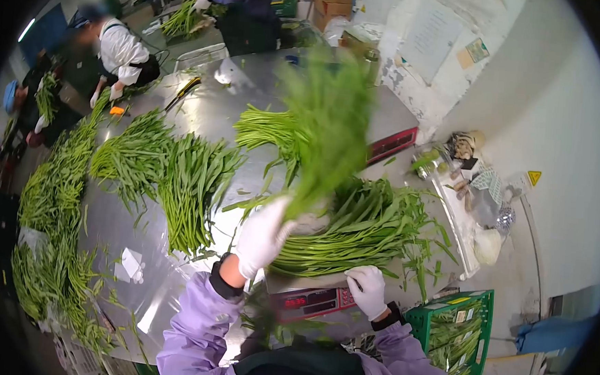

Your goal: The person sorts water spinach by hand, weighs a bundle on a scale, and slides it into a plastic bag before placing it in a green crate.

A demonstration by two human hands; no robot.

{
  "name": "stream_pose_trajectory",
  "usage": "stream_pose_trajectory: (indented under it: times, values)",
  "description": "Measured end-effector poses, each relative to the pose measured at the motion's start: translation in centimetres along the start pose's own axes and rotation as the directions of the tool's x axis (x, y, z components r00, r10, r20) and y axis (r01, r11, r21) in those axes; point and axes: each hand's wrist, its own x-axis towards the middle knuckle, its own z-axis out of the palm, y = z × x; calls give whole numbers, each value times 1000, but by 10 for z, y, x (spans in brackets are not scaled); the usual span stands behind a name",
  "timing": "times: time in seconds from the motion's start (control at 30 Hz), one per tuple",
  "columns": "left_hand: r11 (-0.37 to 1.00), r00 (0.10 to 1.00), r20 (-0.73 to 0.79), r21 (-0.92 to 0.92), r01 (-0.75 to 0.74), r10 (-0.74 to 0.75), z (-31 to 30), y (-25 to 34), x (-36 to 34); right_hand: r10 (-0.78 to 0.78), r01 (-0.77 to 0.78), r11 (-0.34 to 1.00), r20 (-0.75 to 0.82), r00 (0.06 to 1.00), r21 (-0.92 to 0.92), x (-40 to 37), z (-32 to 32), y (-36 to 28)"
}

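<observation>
**One bunch aloft, one heap on the scale**

The person's two hands, both in white gloves with purple sleeves, worked at a steel bench (215, 107). The left hand (263, 235) was closed around the stalk ends of one bunch of long-stemmed greens (328, 120), which it held up over the bench, the leafy tops blurred. The right hand (368, 291) rested with its fingers curled at the near edge of the front scale (310, 301), just beside the cut ends of the heap on the scale (359, 225). Whether it gripped anything could not be told.

Two scales were in view: the front scale, with a red display, and a second scale (392, 143) farther back on the bench, behind the raised bunch.

Beyond the weighed heap lay three separate heaps of the same greens: a far heap (266, 127), a middle heap (190, 181) and a left heap (134, 151). A long band of greens (52, 193) ran along the bench's left edge.

One green crate (481, 315) stood low to the person's right with more stalks inside it.

Three other people stood at the far end: one in a white coat (119, 51), one in dark blue (246, 2) and one in a blue cap (13, 98), each beside greens.
</observation>
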Motion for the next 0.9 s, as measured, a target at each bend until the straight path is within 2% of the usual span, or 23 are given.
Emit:
stream_pose_trajectory:
  times: [0.03, 0.07, 0.13, 0.17, 0.23, 0.33, 0.37, 0.47, 0.5, 0.57, 0.67, 0.73, 0.83, 0.9]
  values:
    - [995, 969, 246, 104, 11, -36, 2, 12, -3, 7, -7, 1000, 7, 1000, 1, -2, 1, 1]
    - [979, 907, 420, 197, -50, -39, 12, 18, -10, 15, -16, 1000, -5, 1000, -4, -2, 0, 2]
    - [895, 842, 503, 258, -363, 197, 51, -3, -43, 21, -21, 1000, 18, 1000, 1, -3, 0, 3]
    - [893, 836, 508, 253, -373, 206, 53, -2, -42, 24, -23, 1000, 35, 999, -11, -4, 0, 4]
    - [887, 856, 491, 306, -345, 163, 54, 3, -42, 28, -27, 999, 55, 998, -18, -3, -5, 3]
    - [902, 823, 557, 292, -319, 111, 42, 8, -32, 3, -2, 1000, 73, 997, -15, -2, -13, 1]
    - [936, 801, 597, 260, -236, 36, 28, 17, -30, -13, 14, 1000, 63, 998, -12, -2, -18, -2]
    - [967, 780, 625, 184, -178, 24, -3, 16, -26, -28, 29, 1000, 36, 999, -11, -12, -33, -9]
    - [968, 774, 631, 225, -115, -55, -24, 29, -18, -14, 14, 1000, 8, 1000, -15, -16, -38, -10]
    - [986, 877, 480, 157, -58, -25, -52, 19, -28, 14, -15, 1000, -34, 999, -16, -26, -49, -12]
    - [947, 930, 302, 298, 117, -210, -95, 14, -42, 23, -26, 999, -69, 997, -42, -41, -64, -12]
    - [928, 946, 161, 297, 225, -281, -116, 19, -44, 29, -31, 999, -80, 996, -31, -49, -71, -9]
    - [947, 978, 113, 289, 138, -177, -125, 15, -37, 26, -28, 999, -54, 998, -35, -48, -77, -8]
    - [956, 978, 107, 255, 145, -177, -118, 22, -19, -14, 13, 999, -33, 999, -47, -41, -77, -10]
